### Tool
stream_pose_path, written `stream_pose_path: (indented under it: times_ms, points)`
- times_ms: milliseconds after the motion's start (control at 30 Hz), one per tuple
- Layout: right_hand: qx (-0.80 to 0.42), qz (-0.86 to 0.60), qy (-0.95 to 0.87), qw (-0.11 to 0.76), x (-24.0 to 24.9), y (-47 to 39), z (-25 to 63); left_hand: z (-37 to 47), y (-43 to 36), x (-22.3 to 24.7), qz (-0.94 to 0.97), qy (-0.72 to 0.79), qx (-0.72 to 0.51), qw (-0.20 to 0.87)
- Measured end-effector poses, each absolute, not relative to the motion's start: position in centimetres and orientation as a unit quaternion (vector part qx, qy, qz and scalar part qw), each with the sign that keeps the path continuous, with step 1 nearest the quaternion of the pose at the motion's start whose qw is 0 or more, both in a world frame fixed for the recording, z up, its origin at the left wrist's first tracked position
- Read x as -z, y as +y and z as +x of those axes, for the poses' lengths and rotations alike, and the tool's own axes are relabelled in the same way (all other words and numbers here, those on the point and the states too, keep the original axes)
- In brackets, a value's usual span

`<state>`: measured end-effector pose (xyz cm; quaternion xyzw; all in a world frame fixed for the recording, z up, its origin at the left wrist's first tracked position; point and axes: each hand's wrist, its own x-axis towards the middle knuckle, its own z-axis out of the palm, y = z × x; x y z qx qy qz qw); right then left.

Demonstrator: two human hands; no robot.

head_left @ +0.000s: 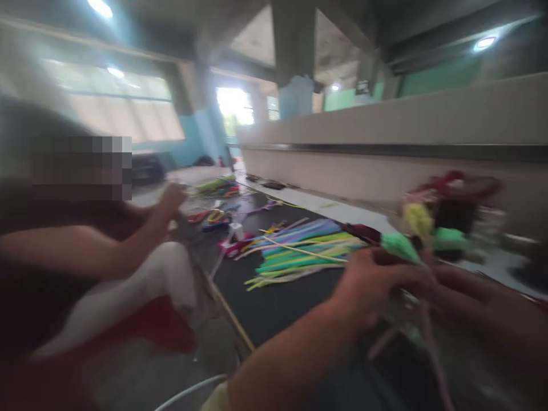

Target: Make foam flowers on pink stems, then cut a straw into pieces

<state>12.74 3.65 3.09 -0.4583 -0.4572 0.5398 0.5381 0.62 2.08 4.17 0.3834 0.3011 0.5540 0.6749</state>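
Note:
My left hand [366, 279] and my right hand [449, 285] come together at the right over the dark tabletop, both blurred. Their fingers are closed around a pipe-cleaner piece with fuzzy lobes, a mint-green one [400, 246] and a yellow one [418, 219] among them. A pale pink strip [434, 357] hangs down below the fingers. Just beyond my left hand lies a spread of loose pipe cleaners [299, 251] in green, yellow, blue and lilac. The exact grip of the fingertips is hidden by blur.
At the left a person [128, 245] sits with raised hands at the black table [240, 308]. Yellow-handled scissors [217, 216], a small white object [235, 231] and more coloured bundles [216, 184] lie farther along. A beige partition [363, 125] runs along the right.

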Motion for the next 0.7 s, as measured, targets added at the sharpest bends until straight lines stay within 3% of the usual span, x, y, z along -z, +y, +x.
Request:
stream_pose_path:
  times_ms: [100, 700]
  points:
    - [-0.544, -0.459, -0.58, 0.397, -4.1, 2.0, 15.2, 1.0, 3.0, -4.0, 0.411, 0.326, -0.54, 0.658]
    - [-0.556, -0.432, -0.593, 0.39, -4.5, 2.9, 16.6, 1.6, 4.9, -2.9, 0.439, 0.343, -0.5, 0.663]
